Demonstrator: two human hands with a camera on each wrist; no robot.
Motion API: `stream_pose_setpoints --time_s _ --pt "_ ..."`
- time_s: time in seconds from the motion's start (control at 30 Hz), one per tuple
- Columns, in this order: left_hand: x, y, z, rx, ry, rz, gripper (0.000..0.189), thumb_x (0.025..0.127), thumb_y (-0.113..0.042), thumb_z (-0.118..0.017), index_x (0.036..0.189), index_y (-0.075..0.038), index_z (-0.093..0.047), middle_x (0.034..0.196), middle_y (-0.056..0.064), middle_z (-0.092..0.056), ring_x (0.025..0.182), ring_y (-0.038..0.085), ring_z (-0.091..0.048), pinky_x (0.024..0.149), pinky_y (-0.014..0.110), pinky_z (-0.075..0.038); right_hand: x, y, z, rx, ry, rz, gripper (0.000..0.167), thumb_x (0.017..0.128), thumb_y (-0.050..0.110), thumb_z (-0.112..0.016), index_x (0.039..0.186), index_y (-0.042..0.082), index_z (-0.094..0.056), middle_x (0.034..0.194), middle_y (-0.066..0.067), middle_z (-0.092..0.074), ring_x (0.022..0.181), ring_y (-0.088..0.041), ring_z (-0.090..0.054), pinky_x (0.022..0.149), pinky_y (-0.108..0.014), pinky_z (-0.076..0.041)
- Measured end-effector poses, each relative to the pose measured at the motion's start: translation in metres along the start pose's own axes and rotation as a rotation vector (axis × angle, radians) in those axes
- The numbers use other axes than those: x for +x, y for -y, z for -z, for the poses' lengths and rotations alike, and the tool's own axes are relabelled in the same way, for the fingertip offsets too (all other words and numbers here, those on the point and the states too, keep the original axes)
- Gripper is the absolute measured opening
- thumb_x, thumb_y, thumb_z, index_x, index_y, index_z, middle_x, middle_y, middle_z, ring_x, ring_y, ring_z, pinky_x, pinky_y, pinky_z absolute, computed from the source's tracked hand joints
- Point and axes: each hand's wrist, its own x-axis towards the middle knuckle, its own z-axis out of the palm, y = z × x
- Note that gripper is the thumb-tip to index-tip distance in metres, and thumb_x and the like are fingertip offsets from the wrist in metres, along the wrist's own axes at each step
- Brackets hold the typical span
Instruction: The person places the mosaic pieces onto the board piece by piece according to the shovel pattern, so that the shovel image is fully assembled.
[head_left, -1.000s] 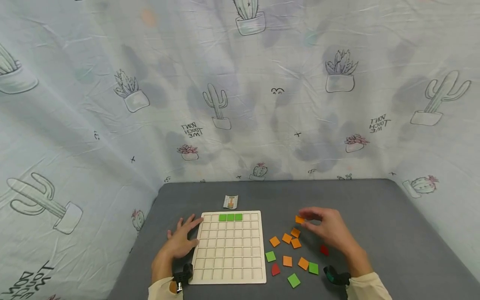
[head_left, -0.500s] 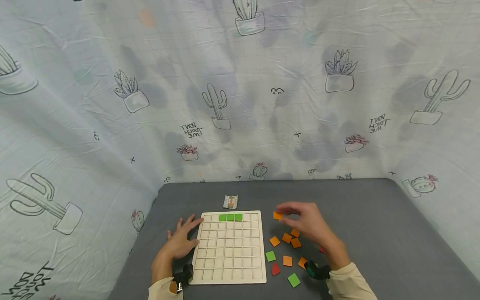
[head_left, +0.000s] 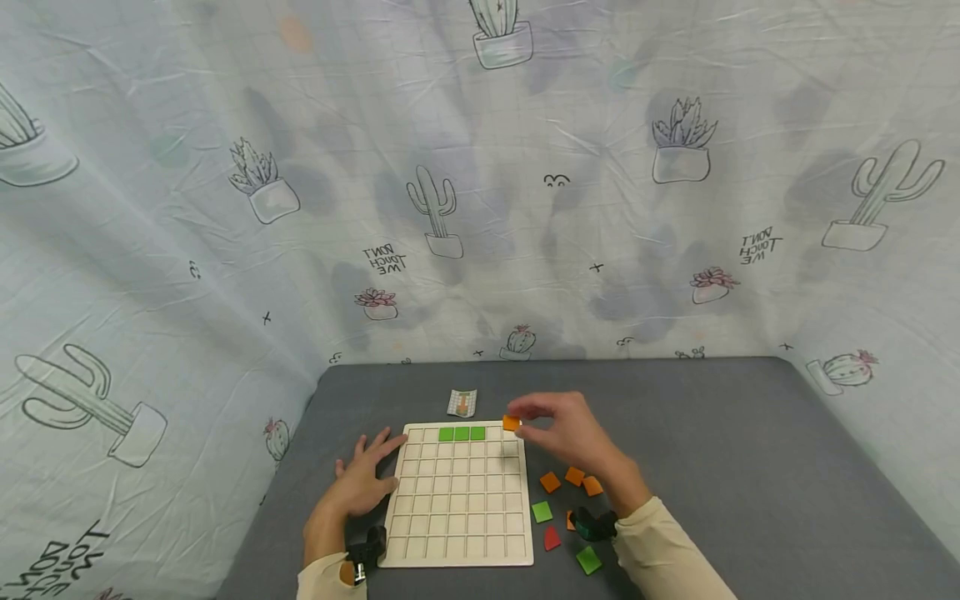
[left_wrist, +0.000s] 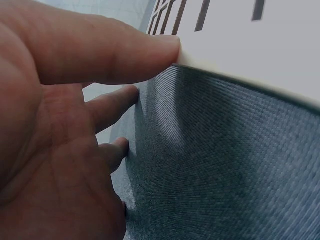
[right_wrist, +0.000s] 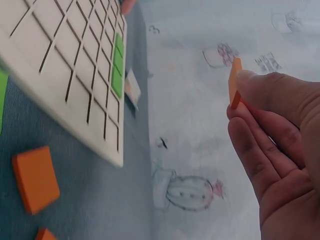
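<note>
A pale grid board [head_left: 462, 500] lies on the grey table, with three green square tiles [head_left: 462, 434] side by side in its far row. My left hand [head_left: 362, 485] rests at the board's left edge, fingers spread; in the left wrist view its thumb [left_wrist: 150, 55] touches the board's side. Over the far right corner of the board, my right hand [head_left: 561, 427] pinches an orange square tile [head_left: 511, 423] between thumb and fingertips. The right wrist view shows that orange tile [right_wrist: 234, 82] on edge, held above the board.
Loose orange tiles [head_left: 551, 482], green tiles [head_left: 588, 560] and a red piece [head_left: 552, 538] lie right of the board, some hidden under my right forearm. A small printed pattern card [head_left: 462, 403] lies behind the board. A cactus-print cloth [head_left: 555, 250] hangs beyond the table.
My right hand has carried the orange tile leftward, from right of the loose tiles to over the board's far right corner. The left hand and the board have stayed put.
</note>
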Motion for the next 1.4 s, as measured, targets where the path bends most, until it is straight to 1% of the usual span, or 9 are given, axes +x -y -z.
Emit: stream_pose_setpoints --time_s 0.13,0.23,0.33,0.5,0.63,0.83,1.0,1.13,1.4 --pt "0.001 0.002 0.0 0.004 0.004 0.005 0.074 0.097 0.0 -0.071 0.166 -0.015 -0.05 0.182 0.024 -0.019 0.166 0.059 0.006 0.117 0.089 0.015 0.012 0.005 -0.013 0.037 0.023 -0.011 0.032 0.096 0.009 -0.083 0.128 0.013 -0.081 0.123 -0.001 -0.082 0.112 -0.026 -0.079 0.099 -0.052 -0.064" --pt "0.002 0.002 0.0 0.002 0.012 0.006 0.073 0.097 -0.001 -0.071 0.166 -0.015 -0.05 0.182 0.023 -0.019 0.166 0.059 0.006 0.117 0.089 0.014 0.021 0.008 -0.022 0.051 0.031 -0.015 0.031 0.096 0.01 -0.083 0.128 0.014 -0.081 0.123 0.0 -0.082 0.112 -0.021 -0.079 0.098 -0.045 -0.065" --pt "0.003 0.002 -0.001 -0.001 0.015 0.01 0.073 0.097 0.0 -0.071 0.166 -0.015 -0.05 0.182 0.023 -0.019 0.166 0.059 0.006 0.117 0.089 0.014 0.029 0.01 -0.031 0.054 0.03 0.001 0.03 0.097 0.009 -0.083 0.126 0.013 -0.082 0.122 0.001 -0.082 0.109 -0.019 -0.079 0.096 -0.037 -0.065" --pt "0.001 0.0 -0.001 -0.001 0.003 0.014 0.073 0.096 0.001 -0.07 0.165 -0.014 -0.051 0.181 0.024 -0.02 0.166 0.059 0.006 0.117 0.089 0.014 0.038 0.007 -0.046 0.051 0.045 0.017 0.029 0.096 0.008 -0.083 0.124 0.011 -0.082 0.119 0.0 -0.083 0.105 -0.016 -0.079 0.094 -0.034 -0.065" --pt "0.001 -0.001 -0.001 0.009 -0.006 0.011 0.072 0.096 0.001 -0.07 0.164 -0.014 -0.052 0.181 0.024 -0.02 0.166 0.059 0.005 0.118 0.089 0.013 0.04 0.001 -0.056 0.053 0.073 0.012 0.029 0.095 0.006 -0.083 0.124 0.01 -0.082 0.119 -0.001 -0.083 0.105 -0.018 -0.078 0.095 -0.038 -0.065" --pt "0.003 0.0 -0.002 0.024 -0.016 0.02 0.072 0.096 0.001 -0.071 0.164 -0.015 -0.052 0.181 0.024 -0.022 0.166 0.059 0.004 0.118 0.089 0.013 0.04 -0.006 -0.071 0.078 0.131 0.012 0.03 0.096 0.004 -0.083 0.125 0.004 -0.08 0.121 -0.01 -0.082 0.108 -0.027 -0.079 0.096 -0.045 -0.065" --pt "0.004 0.002 -0.002 0.025 -0.024 0.022 0.072 0.095 0.001 -0.071 0.164 -0.015 -0.053 0.181 0.024 -0.023 0.166 0.059 0.003 0.118 0.089 0.013 0.042 -0.011 -0.082 0.051 0.16 0.002 0.029 0.096 0.005 -0.083 0.125 0.005 -0.081 0.119 -0.007 -0.082 0.107 -0.026 -0.079 0.094 -0.039 -0.065" --pt "0.005 0.002 -0.003 0.027 -0.031 0.023 0.073 0.095 0.001 -0.071 0.163 -0.015 -0.053 0.18 0.024 -0.023 0.166 0.06 0.003 0.118 0.089 0.012 0.044 -0.014 -0.088 0.018 0.165 0.015 0.027 0.095 0.005 -0.083 0.122 0.005 -0.082 0.118 -0.007 -0.083 0.105 -0.025 -0.079 0.092 -0.033 -0.065" --pt "0.005 0.003 -0.005 0.042 -0.038 0.022 0.073 0.094 0.001 -0.072 0.163 -0.015 -0.054 0.18 0.025 -0.024 0.166 0.06 0.002 0.117 0.09 0.011 0.045 -0.021 -0.097 -0.06 0.15 0.032 0.026 0.093 0.004 -0.085 0.119 0.006 -0.083 0.11 -0.006 -0.083 0.099 -0.021 -0.079 0.086 -0.03 -0.064"
